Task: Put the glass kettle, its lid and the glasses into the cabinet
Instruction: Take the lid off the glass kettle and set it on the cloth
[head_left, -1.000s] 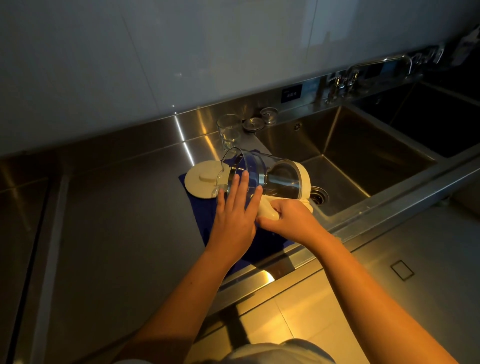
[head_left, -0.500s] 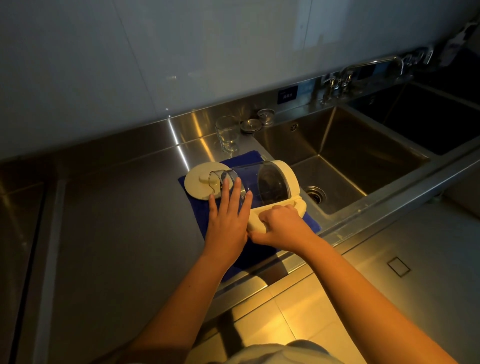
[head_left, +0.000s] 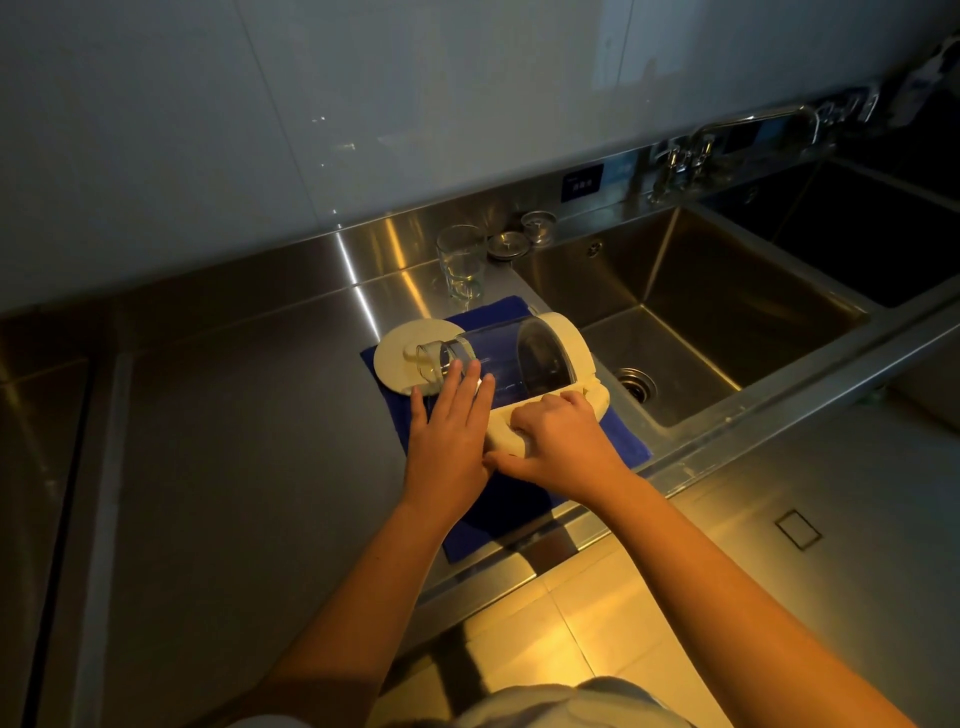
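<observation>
Scanning from the left: steel counter (head_left: 234, 415) stretches away outboard of the left hand (head_left: 449, 431). Just past that hand's fingertips, slightly to their left, the cream lid (head_left: 400, 343) lies flat, half on the blue cloth (head_left: 623, 441). The left hand is spread flat, fingers straight, pressing on the glass wall near the mouth; it steadies and does not grasp. Farther beyond the same fingertips, well apart and near the back edge, stand the glasses (head_left: 460, 260), which look nested. The glass kettle (head_left: 519, 358) lies on its side on the cloth. Its long axis runs left to right across both hands, mouth end over the lid's edge, cream base toward the right. The right hand (head_left: 558, 441) is curled tight round the cream handle (head_left: 497, 439), which faces the person along the kettle's near side. To the right of that hand drops the sink (head_left: 727, 291), close by the kettle's base. Judgement: the right hand is the carrying hand. The lift turns on swinging that sideways axis upright from the handle, away from the sink. No cabinet is in view.
</observation>
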